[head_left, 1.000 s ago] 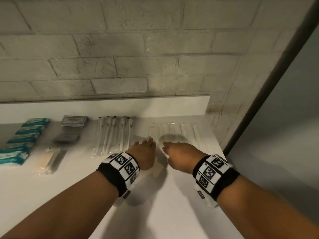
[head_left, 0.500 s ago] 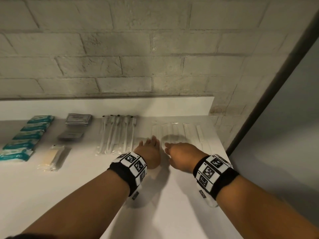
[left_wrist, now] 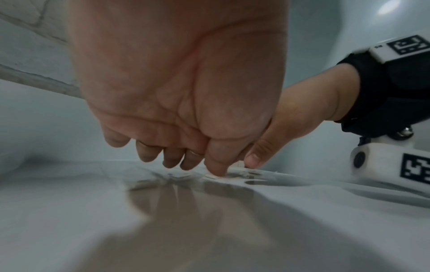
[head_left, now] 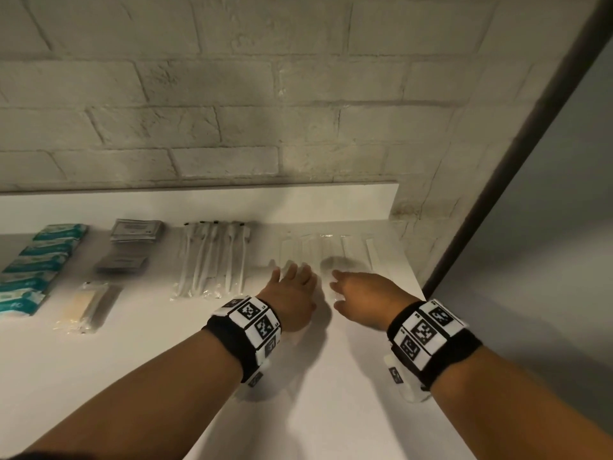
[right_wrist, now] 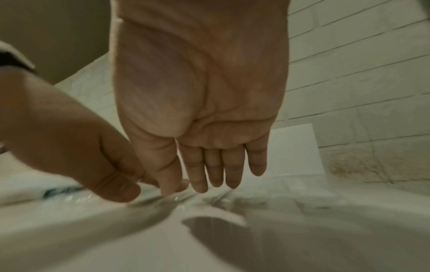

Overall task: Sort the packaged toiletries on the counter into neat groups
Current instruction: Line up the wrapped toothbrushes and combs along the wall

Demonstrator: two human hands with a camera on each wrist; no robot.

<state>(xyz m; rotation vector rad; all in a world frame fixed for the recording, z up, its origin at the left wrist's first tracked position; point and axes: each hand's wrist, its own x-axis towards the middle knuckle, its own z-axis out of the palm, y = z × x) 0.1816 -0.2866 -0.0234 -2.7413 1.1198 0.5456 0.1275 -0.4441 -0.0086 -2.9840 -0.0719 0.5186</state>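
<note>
Both hands were down on the white desk (head_left: 99, 376)! The left hand (head_left: 292, 293) and right hand (head_left: 361, 297) lay with fingers straight, gripping nothing, fingertips touching the clear-wrapped packets (head_left: 331, 249) lined up near the back wall, right of the toothbrushes (head_left: 212, 257).

Shifting the left grip (head_left: 292, 295) rightward along the table (head_left: 331, 410), away from the bundle of white toothbrushes (head_left: 212, 257) and opening a wider gap beside them. Reaching its fingers (head_left: 292, 268) further forward, now onto the near ends of the row of clear flat packets (head_left: 331, 247). Swinging the left forearm in from the left to a steeper angle. Nudging the right grip (head_left: 360, 298) only slightly to the right, keeping the two thumbs close together over the same packets.
</note>
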